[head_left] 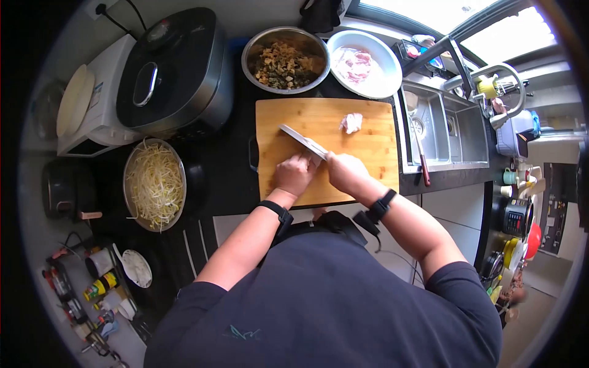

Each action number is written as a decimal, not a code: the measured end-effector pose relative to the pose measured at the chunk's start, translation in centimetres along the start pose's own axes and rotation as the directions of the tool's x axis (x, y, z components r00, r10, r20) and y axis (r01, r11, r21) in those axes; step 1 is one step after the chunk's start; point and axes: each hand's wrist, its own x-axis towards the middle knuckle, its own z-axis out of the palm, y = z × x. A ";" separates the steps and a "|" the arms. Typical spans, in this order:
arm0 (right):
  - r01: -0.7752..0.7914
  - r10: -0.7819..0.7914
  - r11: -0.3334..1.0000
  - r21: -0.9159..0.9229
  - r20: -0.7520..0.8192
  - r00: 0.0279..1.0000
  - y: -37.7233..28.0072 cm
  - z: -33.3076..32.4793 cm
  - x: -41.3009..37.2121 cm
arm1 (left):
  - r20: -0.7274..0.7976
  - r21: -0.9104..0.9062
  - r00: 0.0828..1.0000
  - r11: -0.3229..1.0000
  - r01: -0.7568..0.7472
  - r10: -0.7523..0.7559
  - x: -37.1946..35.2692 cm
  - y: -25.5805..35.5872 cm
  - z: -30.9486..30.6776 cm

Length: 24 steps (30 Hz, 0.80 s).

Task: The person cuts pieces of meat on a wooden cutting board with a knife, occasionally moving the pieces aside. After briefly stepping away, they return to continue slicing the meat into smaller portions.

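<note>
My right hand (350,174) is closed round the handle of a kitchen knife (304,141), its blade pointing up and left over the wooden cutting board (371,162). Close beside the blade, my left hand (296,173) presses down on the board with its fingers bent together. Whatever lies beneath those fingers is mostly hidden; a pale bit shows between the two hands. A small pale pink piece of raw meat (351,123) rests on the board's upper right, apart from both hands.
Behind the board stand a steel bowl (250,67) of chopped brownish-green food and a white bowl (391,76) with raw meat. The sink (432,164) is at right, a ladle across its edge. A bowl of bean sprouts (154,184) and a large black cooker (178,73) are at left.
</note>
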 end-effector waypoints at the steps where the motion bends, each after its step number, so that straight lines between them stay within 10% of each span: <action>1: -0.012 0.012 1.000 -0.008 0.003 1.000 -0.2 0.2 0.7 | 0.006 0.003 1.000 1.000 0.002 -0.002 -0.1 -0.2 0.2; 12: -0.035 0.037 0.971 0.237 -0.004 0.999 3.8 -0.6 -1.5 | 0.005 -0.031 1.000 0.999 -0.006 0.006 0.2 -0.2 -0.5; 19: -0.396 0.263 0.657 0.642 0.296 0.918 5.4 -4.0 -4.4 | -0.026 0.025 0.999 0.999 -0.035 0.036 0.1 0.2 -0.9; 24: -0.239 0.236 0.740 0.629 0.090 0.968 6.2 -3.2 -6.1 | -0.018 0.068 1.000 0.998 -0.001 0.002 0.1 0.8 -1.1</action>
